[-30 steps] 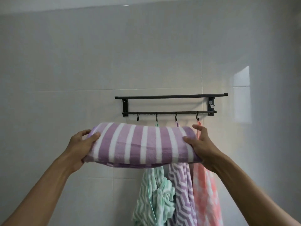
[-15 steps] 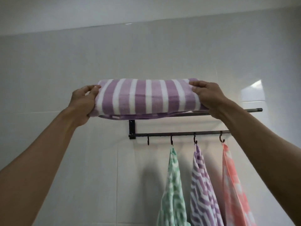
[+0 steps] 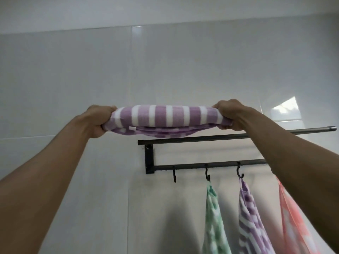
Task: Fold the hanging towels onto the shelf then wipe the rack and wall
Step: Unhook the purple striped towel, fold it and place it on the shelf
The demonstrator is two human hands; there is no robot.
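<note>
Fingers of left hand (image 3: 97,121) and right hand (image 3: 229,114) clenched round opposite ends of folded striped towel (image 3: 165,118), kept taut and level just above rack (image 3: 201,139) top rail, left end overhanging, presumably for shelving flat.

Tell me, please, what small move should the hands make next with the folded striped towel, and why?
Probably push it forward and lower it onto the rack's top bars. Both the left hand and the right hand grip the ends of the folded striped towel, which appears to sit just above the front bar and off to its left end, so it seems not yet set down.
</note>
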